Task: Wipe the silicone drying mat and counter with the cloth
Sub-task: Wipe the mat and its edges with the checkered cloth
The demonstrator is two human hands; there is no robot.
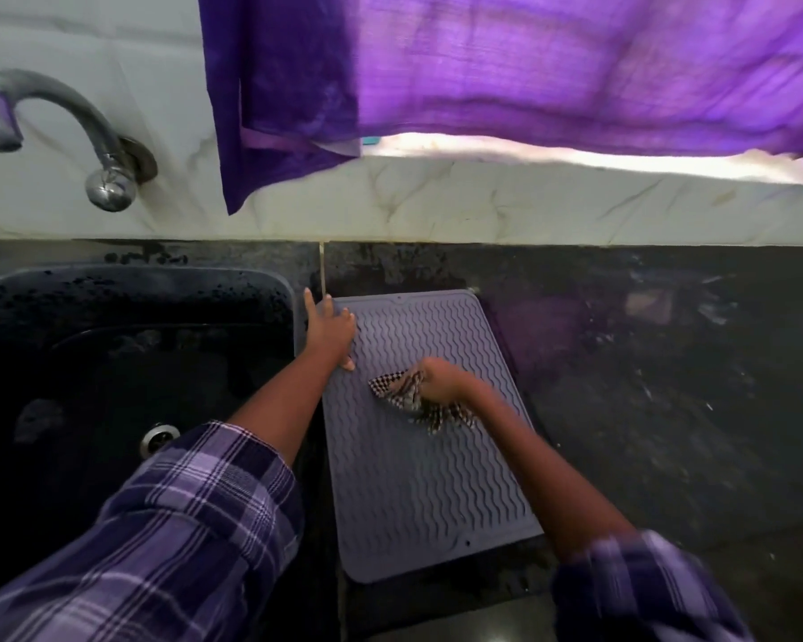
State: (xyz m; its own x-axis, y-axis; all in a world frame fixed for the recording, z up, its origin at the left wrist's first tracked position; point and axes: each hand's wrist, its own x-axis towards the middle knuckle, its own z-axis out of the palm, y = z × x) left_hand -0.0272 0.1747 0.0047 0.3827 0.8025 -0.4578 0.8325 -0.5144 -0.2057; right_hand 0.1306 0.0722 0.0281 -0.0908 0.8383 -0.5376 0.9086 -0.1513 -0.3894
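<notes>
A grey silicone drying mat (418, 479) with wavy ridges lies flat on the dark counter (659, 410), just right of the sink. My left hand (330, 329) rests flat on the mat's far left corner, fingers spread, pressing it down. My right hand (441, 379) is closed on a checked black-and-white cloth (402, 391) and presses it against the middle of the mat. The right hand is blurred by motion. Part of the cloth trails out from under the wrist.
A black sink (112, 363) with a metal drain (158, 440) sits to the left, a metal tap (66, 127) on the marble wall above it. A purple curtain (529, 71) hangs over the back wall. The counter to the right looks wet and streaked.
</notes>
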